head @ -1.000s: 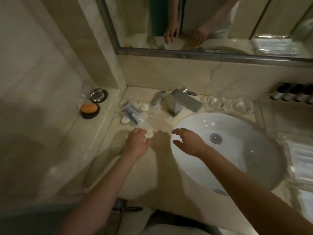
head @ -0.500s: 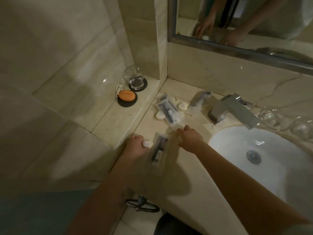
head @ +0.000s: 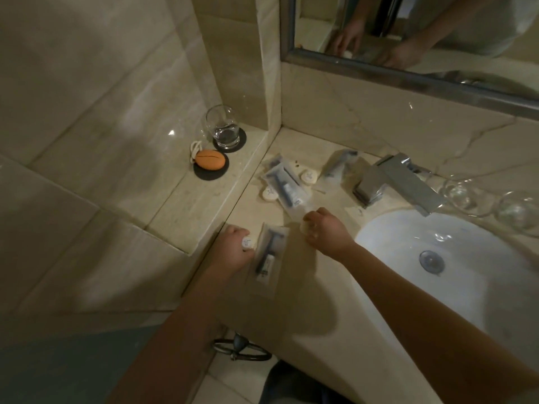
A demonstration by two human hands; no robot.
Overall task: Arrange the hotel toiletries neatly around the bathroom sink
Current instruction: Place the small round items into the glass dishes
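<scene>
My left hand [head: 233, 250] rests on the beige counter [head: 306, 304] and pinches a small round white soap [head: 247, 242]. Just to its right lies a clear toothbrush packet [head: 268, 258], flat, with neither hand on it. My right hand [head: 328, 233] is curled at the near end of a second clear packet [head: 287, 188], which lies on top of other packets. Two more round soaps [head: 309, 177] [head: 269, 194] flank that pile. Another clear packet [head: 338, 167] leans near the chrome tap [head: 393, 182].
The white basin [head: 437, 287] fills the right side. Two clear glasses [head: 460, 196] [head: 519, 211] stand behind it. On the raised left ledge stand a tumbler [head: 223, 126] and an orange oval object [head: 210, 160], each on a black coaster. A mirror [head: 408, 39] hangs above.
The view swung left and closer. My right hand came off the basin rim to the packet pile; one toothbrush packet now lies flat beside my left hand, which keeps the round soap.
</scene>
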